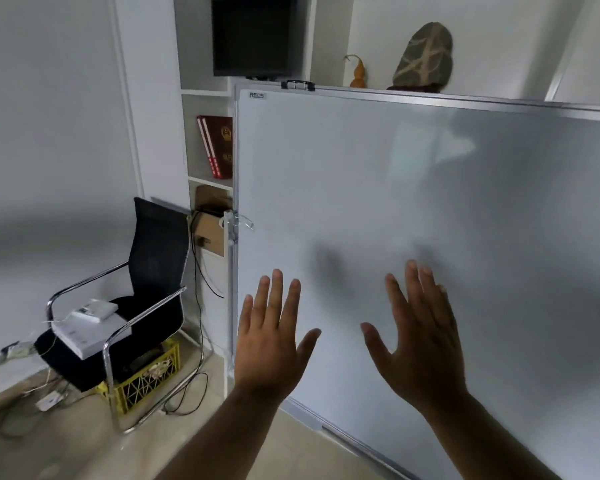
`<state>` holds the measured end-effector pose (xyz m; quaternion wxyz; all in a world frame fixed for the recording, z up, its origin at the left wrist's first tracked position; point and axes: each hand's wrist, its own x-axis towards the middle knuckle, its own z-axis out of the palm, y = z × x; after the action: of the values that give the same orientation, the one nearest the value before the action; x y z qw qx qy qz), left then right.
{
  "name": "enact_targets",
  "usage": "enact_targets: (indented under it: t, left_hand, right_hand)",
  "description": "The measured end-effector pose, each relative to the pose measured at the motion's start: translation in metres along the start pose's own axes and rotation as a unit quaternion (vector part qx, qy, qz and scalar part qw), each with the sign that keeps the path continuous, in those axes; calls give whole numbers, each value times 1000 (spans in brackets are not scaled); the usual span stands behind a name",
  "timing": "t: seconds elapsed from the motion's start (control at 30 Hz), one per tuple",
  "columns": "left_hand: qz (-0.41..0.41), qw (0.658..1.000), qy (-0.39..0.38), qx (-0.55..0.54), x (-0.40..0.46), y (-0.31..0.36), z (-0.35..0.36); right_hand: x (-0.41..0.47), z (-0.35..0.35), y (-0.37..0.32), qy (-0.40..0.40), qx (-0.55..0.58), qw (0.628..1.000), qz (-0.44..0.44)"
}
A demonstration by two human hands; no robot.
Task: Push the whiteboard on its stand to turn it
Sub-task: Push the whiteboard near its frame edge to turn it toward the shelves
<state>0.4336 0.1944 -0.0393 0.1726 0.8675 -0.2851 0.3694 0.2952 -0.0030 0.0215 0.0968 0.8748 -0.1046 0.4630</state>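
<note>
A large blank whiteboard (pixel 413 202) with a silver frame fills the right half of the view, its left edge held on a white stand post (pixel 230 271) with a pivot knob. My left hand (pixel 271 337) is raised with fingers spread, palm facing the board's lower left area. My right hand (pixel 420 337) is raised the same way a little to the right. Both hands hold nothing. Their soft shadows fall on the board; whether the palms touch the surface I cannot tell.
A black mesh chair (pixel 153 289) with chrome arms stands left of the board, white boxes (pixel 87 323) on its seat. A yellow crate (pixel 146 375) and loose cables lie on the floor beneath it. White shelves (pixel 208 150) with a monitor, red books and a stone stand behind.
</note>
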Motion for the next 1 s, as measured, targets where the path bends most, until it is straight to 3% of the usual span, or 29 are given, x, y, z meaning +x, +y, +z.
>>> enact_targets:
  t: [0.17,0.5,0.67,0.83,1.0]
  left_hand:
    - [-49,999,0,-11,20,-38,27]
    - [-49,998,5,33,69,-112,86]
    - [-68,997,-16,-10,92,-122,119]
    - [-42,995,4,-93,132,-124,152]
    - [44,984,60,-163,168,-140,193]
  right_hand:
    - [44,38,-29,-7,-25,998,-63]
    - [114,140,-63,-3,-10,991,-134]
    - [147,169,-77,4,-39,984,-173]
    - [180,194,-80,-9,-115,972,-204]
    - [190,212,-76,-11,-206,957,-202]
